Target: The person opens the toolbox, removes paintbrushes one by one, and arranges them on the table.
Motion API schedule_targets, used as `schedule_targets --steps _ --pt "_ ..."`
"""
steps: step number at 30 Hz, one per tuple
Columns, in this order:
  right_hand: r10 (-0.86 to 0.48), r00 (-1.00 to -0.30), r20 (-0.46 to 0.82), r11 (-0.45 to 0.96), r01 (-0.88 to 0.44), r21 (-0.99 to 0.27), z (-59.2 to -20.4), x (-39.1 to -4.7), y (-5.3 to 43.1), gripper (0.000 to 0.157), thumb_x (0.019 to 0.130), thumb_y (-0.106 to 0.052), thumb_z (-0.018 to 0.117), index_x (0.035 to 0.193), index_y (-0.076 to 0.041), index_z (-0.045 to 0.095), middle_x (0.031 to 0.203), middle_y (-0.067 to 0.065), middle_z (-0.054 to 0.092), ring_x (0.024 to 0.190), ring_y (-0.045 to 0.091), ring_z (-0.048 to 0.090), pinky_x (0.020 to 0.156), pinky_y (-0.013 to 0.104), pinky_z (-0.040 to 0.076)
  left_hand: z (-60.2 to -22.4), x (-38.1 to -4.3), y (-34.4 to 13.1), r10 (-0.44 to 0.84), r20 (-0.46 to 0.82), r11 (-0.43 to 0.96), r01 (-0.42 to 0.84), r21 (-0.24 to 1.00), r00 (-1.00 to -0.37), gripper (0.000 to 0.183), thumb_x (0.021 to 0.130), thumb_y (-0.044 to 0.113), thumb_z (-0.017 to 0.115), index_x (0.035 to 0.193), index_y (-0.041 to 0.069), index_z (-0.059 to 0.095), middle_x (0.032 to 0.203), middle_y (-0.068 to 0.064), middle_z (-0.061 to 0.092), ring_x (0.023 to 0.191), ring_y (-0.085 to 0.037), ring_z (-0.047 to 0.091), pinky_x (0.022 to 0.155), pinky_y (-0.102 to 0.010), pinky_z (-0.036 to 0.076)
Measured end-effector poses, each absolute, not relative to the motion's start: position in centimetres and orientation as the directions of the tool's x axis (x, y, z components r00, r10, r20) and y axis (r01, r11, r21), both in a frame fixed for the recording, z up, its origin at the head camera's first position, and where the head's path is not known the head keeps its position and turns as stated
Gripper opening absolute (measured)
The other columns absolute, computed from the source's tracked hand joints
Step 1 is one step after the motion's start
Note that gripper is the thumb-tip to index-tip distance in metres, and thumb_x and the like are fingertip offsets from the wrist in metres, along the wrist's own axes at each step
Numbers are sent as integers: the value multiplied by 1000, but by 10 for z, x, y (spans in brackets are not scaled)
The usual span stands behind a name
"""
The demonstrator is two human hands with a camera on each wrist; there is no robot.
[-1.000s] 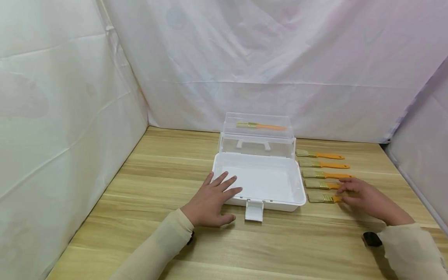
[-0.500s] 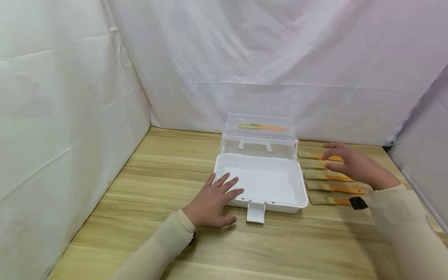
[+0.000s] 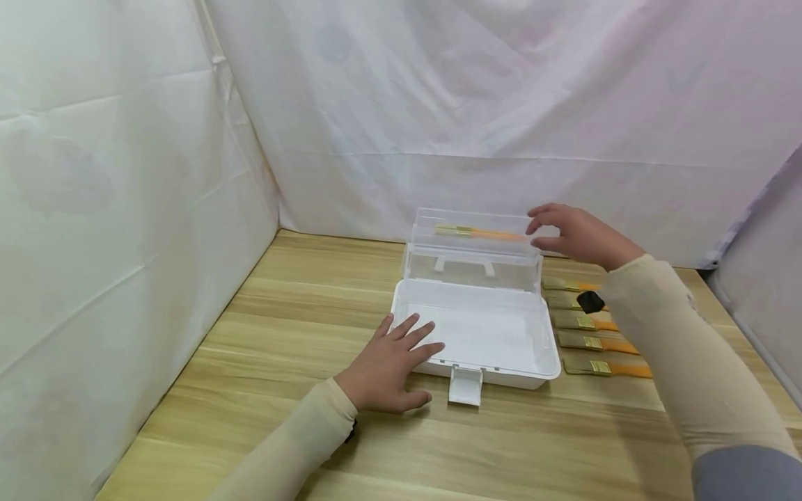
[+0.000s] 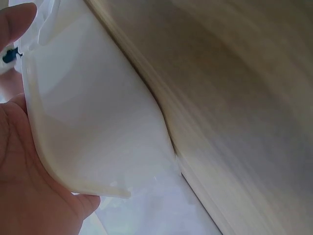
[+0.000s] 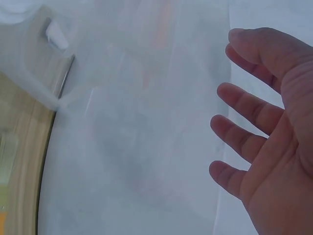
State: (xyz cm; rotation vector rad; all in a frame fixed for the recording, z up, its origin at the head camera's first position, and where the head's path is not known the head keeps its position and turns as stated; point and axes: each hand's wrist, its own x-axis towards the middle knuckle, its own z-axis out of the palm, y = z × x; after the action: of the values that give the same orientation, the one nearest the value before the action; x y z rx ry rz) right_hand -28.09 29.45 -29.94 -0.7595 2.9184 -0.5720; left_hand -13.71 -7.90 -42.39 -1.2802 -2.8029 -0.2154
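A white plastic box (image 3: 514, 381) stands on the table with its clear lid (image 3: 426, 268) swung up at the back. My left hand (image 3: 385, 369) rests on the box's front left corner, fingers spread over the rim; in the left wrist view its palm (image 4: 29, 186) lies against the white wall. Beside the lid's right edge, my right hand (image 3: 583, 238) is raised with fingers loosely bent. Nothing is between those fingers (image 5: 239, 137) in the right wrist view. An orange-handled paintbrush (image 3: 498, 235) shows at the lid's upper part; whether it lies in or behind it, I cannot tell.
Several orange-handled paintbrushes (image 3: 604, 367) lie in a row right of the box, partly covered by my right sleeve (image 3: 677, 348). A white latch (image 3: 466, 387) hangs down at the box's front. White cloth (image 3: 376, 104) encloses the wooden table (image 3: 250, 348) behind and at both sides.
My right hand has moved from over the nearest brushes, back and left past the row, to the lid's right edge. My left hand has stayed on the box. The head view has shifted slightly.
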Motion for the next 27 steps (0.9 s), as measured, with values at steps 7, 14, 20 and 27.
schedule_targets --steps 7,14,20,27 --pt "-492 -870 -27 806 -443 -393 -301 -313 271 22 98 -20 64 116 -8 67 153 16 39 140 41 33 104 59 36 -422 -136 -81 749 116 642 758 115 -652 72 85 57 63 149 27 47 160 -4 31 150 -28 18 116 -59 11" --pt "-475 -877 -69 810 -406 -423 -303 -339 254 22 99 -23 63 116 -9 66 154 15 37 143 38 28 107 58 34 -420 -136 -82 748 114 644 757 112 -654 72 86 57 63 149 27 47 160 -4 32 150 -28 19 116 -59 11" --pt "-473 -876 -97 813 -391 -432 -308 -355 242 23 98 -22 64 115 -7 66 153 17 38 143 38 30 108 56 32 -420 -134 -82 746 108 647 753 118 -658 72 86 57 63 149 27 46 160 -4 31 150 -28 18 117 -59 10" --pt "-469 -874 -126 822 -379 -424 -318 -364 239 18 97 -19 65 111 -8 68 148 19 44 140 38 34 110 55 32 -418 -132 -80 747 115 645 756 113 -655 72 85 56 64 149 27 47 159 -4 33 150 -28 19 116 -59 12"
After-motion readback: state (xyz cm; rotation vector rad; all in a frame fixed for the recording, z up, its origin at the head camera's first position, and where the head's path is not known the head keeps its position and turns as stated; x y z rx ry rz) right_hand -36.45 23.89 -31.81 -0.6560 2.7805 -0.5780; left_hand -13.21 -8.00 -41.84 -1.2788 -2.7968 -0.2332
